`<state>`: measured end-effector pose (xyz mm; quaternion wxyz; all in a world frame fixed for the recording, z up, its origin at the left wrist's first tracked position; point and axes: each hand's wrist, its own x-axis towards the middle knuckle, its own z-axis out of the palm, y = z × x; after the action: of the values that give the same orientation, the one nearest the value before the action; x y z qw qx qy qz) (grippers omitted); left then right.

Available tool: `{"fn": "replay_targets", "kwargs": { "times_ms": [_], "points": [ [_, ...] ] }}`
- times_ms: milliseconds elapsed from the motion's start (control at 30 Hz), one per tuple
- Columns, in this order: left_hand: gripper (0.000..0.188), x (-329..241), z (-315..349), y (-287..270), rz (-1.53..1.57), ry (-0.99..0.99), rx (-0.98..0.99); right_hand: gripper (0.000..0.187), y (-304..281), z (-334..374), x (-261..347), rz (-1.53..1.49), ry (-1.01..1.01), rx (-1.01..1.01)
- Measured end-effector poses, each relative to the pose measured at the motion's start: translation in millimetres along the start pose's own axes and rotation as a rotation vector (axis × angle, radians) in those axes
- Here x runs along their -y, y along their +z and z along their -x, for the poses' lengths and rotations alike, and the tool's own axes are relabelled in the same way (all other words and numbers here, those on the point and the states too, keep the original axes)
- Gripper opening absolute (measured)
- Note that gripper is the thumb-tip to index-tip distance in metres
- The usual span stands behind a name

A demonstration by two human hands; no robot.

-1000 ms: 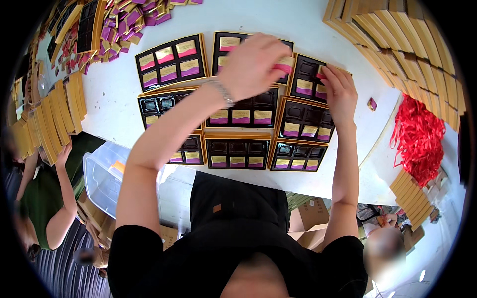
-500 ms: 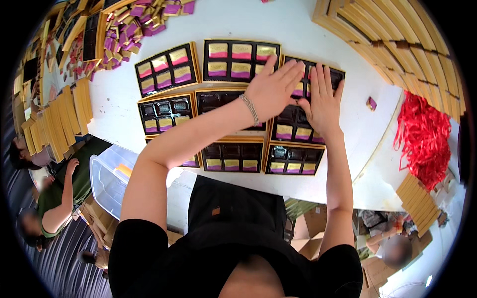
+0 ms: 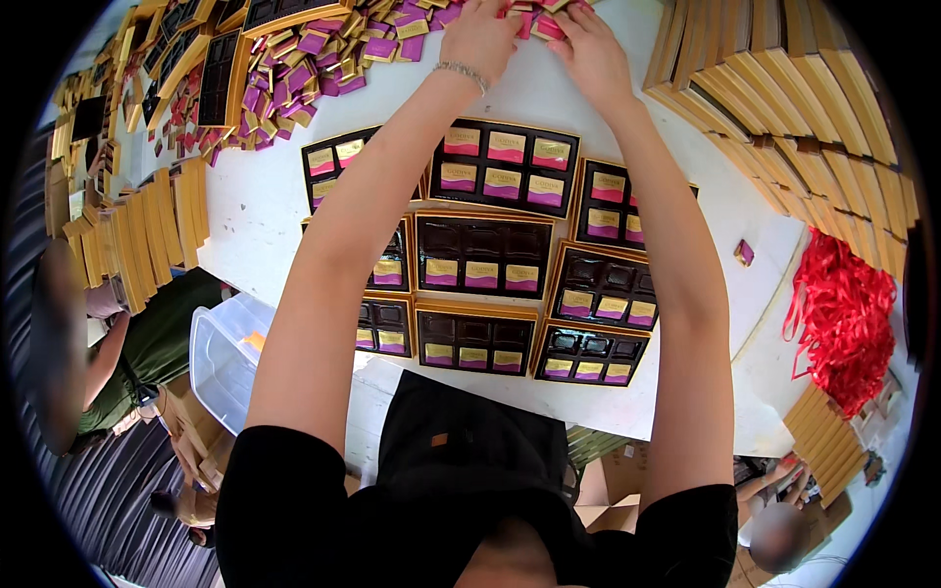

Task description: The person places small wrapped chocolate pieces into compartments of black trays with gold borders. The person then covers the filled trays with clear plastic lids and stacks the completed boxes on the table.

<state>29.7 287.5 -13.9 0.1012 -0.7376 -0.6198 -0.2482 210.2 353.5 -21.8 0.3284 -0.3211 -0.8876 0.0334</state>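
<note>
At the far edge of the table, my left hand and my right hand reach in among pink-and-gold wrapped chocolate squares. The right hand's thumb stands apart from its fingers, beside the pink pieces. Bent forward, the left hand touches the pieces, but its fingertips are partly cut off by the frame. Between my forearms lie several black trays with gold edges. The far middle tray has all its pockets filled with pink and purple squares. In the centre tray, only the near row holds chocolates. My arms partly cover the side trays.
A heap of purple-and-gold chocolates spreads at the far left, beside dark trays. Stacked gold-edged boxes line the far right, near red ribbon. A clear plastic bin stands left. Other people are at both sides.
Both hands have left the far right tray and moved to the far edge, among the pink chocolates. The view has shifted, so the trays appear lower.
</note>
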Motion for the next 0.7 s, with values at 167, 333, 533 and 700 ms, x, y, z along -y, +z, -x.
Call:
{"fn": "replay_targets", "kwargs": {
  "times_ms": [167,333,533,700],
  "points": [
    [0.039,-14.8,35.1,-13.6,0.015,-0.085,0.2,0.028,-6.3,22.0,21.1,-0.083,0.043,0.206],
    [0.025,-28.3,9.3,-32.9,0.154,-0.036,0.139,0.035,-62.0,45.0,18.1,-0.471,0.345,0.095],
    [0.014,17.7,14.0,-12.2,-0.146,0.263,0.151,0.033,-180.2,113.2,-10.7,-0.262,0.402,0.223],
    [0.013,-66.7,0.2,-57.4,0.293,-0.268,0.073,0.034,-201.3,154.5,-30.6,-0.127,0.202,0.346]
  ]
}}
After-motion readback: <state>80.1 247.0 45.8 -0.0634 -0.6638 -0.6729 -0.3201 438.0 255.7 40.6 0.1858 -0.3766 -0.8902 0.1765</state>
